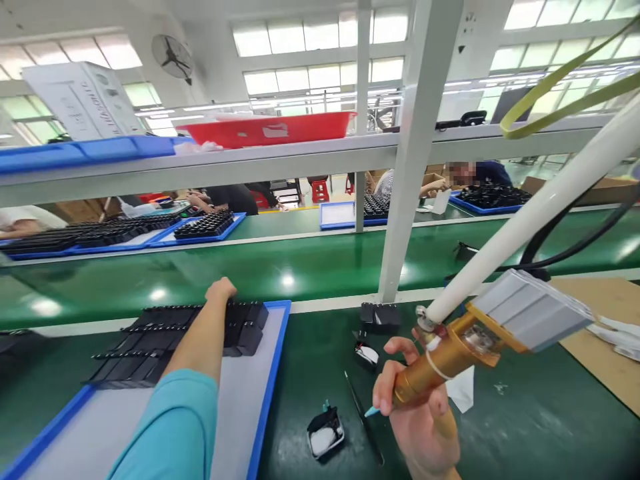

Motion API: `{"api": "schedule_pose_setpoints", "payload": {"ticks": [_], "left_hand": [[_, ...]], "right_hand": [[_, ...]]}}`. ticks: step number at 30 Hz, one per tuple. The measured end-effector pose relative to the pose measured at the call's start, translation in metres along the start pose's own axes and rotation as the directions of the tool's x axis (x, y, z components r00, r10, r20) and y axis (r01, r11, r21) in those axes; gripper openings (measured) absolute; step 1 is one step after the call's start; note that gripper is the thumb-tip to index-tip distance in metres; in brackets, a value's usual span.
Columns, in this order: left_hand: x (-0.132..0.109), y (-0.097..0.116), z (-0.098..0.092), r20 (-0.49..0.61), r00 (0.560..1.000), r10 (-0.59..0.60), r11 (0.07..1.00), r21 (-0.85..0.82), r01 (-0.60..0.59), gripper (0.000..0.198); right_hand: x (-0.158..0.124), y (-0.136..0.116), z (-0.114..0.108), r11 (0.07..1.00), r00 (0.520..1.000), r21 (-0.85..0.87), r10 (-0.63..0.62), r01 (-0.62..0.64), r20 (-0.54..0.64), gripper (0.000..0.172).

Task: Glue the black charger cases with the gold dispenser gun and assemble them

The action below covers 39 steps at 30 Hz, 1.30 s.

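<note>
My left hand (pixel 221 291) reaches across the blue-rimmed tray (pixel 273 373) to the far edge of its rows of black plastic cases (pixel 170 333). Its fingers curl down against a case there; their tips are hidden. Close to me on the right, my right hand (pixel 423 413) is wrapped round a gold-coloured cylindrical tool (pixel 425 373) with a pale blue pointed tip (pixel 373 411). A grey ribbed block (pixel 533 310) sits at the tool's upper end. Below and left of the tip lies an open black case (pixel 325 433) with white inside, beside a thin dark stick (pixel 363 417).
A white slanted pole (pixel 540 193) comes down to the tool, with black cables nearby. More black cases (pixel 380 317) stand by the upright post (pixel 413 153). Cardboard (pixel 607 313) lies at right. Across the green belt (pixel 300 260), people work beside trays of black parts.
</note>
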<state>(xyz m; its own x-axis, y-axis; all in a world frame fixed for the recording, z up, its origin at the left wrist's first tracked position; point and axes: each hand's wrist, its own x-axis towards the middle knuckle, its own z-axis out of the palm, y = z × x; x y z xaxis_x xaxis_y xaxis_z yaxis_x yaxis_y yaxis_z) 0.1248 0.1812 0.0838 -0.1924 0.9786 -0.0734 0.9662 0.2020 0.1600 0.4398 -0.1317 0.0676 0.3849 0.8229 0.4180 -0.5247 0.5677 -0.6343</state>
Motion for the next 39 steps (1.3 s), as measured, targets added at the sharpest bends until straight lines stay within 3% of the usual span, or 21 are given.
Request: {"api": "schedule_pose_setpoints", "payload": {"ticks": [3, 7, 10, 12, 15, 17, 19, 23, 26, 29, 33, 39], "left_hand": [[0.002, 0.013, -0.002, 0.010, 1.000, 0.010, 1.000, 0.020, -0.011, 0.039], [-0.027, 0.072, 0.018, 0.000, 0.969, 0.246, 0.968, -0.052, -0.246, 0.044], [-0.076, 0.132, 0.055, 0.049, 0.868, 0.493, 0.863, -0.149, -0.482, 0.045], [-0.109, 0.165, 0.077, 0.086, 0.795, 0.601, 0.791, -0.206, -0.576, 0.043], [-0.142, 0.185, 0.089, 0.121, 0.740, 0.662, 0.739, -0.268, -0.618, 0.049], [-0.157, 0.175, 0.083, 0.114, 0.738, 0.665, 0.733, -0.291, -0.615, 0.064], [-0.175, 0.150, 0.073, 0.085, 0.747, 0.659, 0.725, -0.338, -0.600, 0.075], [-0.231, 0.086, 0.066, 0.081, 0.723, 0.686, 0.587, -0.650, -0.483, 0.047], [-0.274, 0.056, 0.083, 0.144, 0.764, 0.629, 0.539, -0.788, -0.296, 0.048], [-0.299, 0.050, 0.103, 0.170, 0.800, 0.575, 0.554, -0.800, -0.229, 0.047], [-0.314, 0.052, 0.114, 0.023, 0.837, 0.546, 0.630, -0.669, -0.393, 0.036], [-0.321, 0.050, 0.126, -0.182, 0.786, 0.591, 0.598, -0.556, -0.578, 0.024]], "right_hand": [[0.000, -0.002, 0.002, 1.000, 1.000, -0.005, -0.001, 0.001, 0.011, 0.029], [0.002, -0.005, 0.004, 1.000, 0.999, -0.019, 0.002, -0.002, 0.036, 0.026], [0.003, -0.005, 0.004, 1.000, 1.000, -0.029, -0.002, 0.003, 0.030, 0.027], [0.004, -0.005, 0.003, 0.999, 1.000, -0.054, -0.006, 0.007, 0.018, 0.026], [0.005, -0.005, 0.002, 0.996, 1.000, -0.085, -0.019, 0.020, 0.015, 0.026], [0.006, -0.005, 0.001, 0.997, 0.999, -0.078, -0.026, 0.027, 0.022, 0.027], [0.007, -0.005, 0.000, 0.998, 0.999, -0.053, -0.022, 0.023, 0.031, 0.026], [0.006, -0.006, 0.001, 1.000, 0.999, 0.006, -0.005, 0.005, 0.046, 0.026], [0.005, -0.005, 0.004, 1.000, 0.998, 0.026, -0.003, 0.002, 0.055, 0.026], [0.005, -0.004, 0.005, 1.000, 0.999, -0.014, -0.010, 0.011, 0.039, 0.028], [0.007, -0.001, 0.004, 0.999, 0.999, -0.035, -0.034, 0.035, 0.027, 0.032], [0.009, 0.002, 0.001, 0.998, 0.999, -0.048, -0.026, 0.027, 0.023, 0.036]]}}
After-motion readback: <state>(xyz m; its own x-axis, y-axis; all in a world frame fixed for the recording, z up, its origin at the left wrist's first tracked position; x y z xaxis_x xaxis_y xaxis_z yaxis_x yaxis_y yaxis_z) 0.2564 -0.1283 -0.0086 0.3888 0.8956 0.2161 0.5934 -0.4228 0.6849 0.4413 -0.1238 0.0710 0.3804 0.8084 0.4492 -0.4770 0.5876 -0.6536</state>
